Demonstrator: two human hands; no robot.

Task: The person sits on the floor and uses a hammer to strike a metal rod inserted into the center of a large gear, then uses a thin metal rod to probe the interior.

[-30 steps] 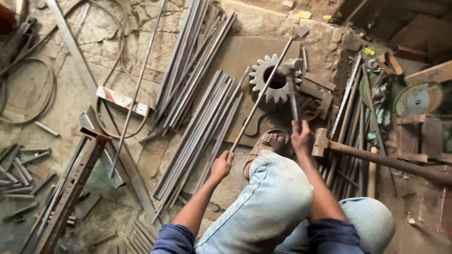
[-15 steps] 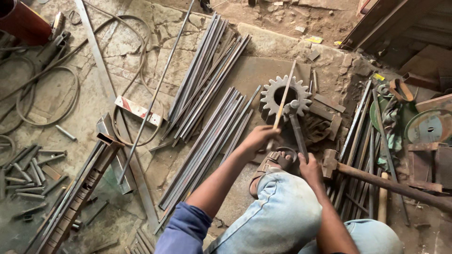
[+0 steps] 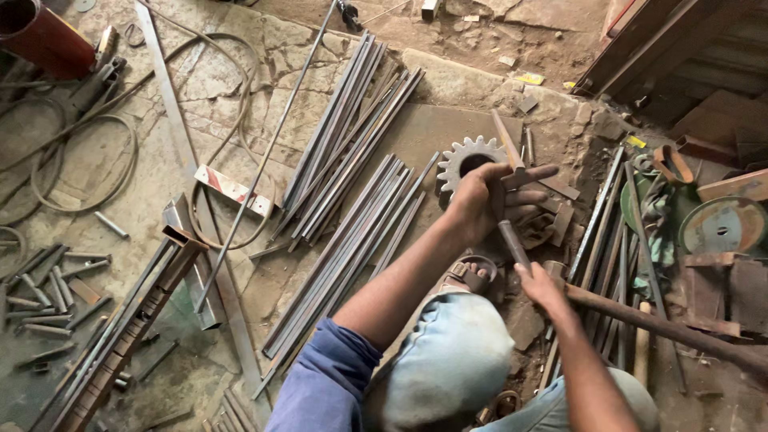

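Note:
My left hand (image 3: 486, 198) reaches across the stone floor and holds a thin metal bar (image 3: 506, 141) that sticks up past my fingers, right beside a toothed steel gear (image 3: 462, 157). My right hand (image 3: 541, 288) sits just below it, closed around the lower end of a dark round tool handle (image 3: 512, 240) that points up toward my left palm. The handle's upper end is hidden behind my left hand. My knee in light trousers (image 3: 448, 360) and a sandalled foot (image 3: 474, 276) lie under both arms.
Two bundles of long steel rods (image 3: 352, 232) lie left of the gear. A hammer handle (image 3: 664, 328) and more rods (image 3: 608, 232) are on the right. Short cut pieces (image 3: 44, 288), wire loops (image 3: 80, 160), angle iron (image 3: 120, 336) and a red cylinder (image 3: 44, 40) fill the left.
My left hand moved from beside the rod bundle up to the gear and took hold of the thin bar. My right hand slid lower along the tool handle.

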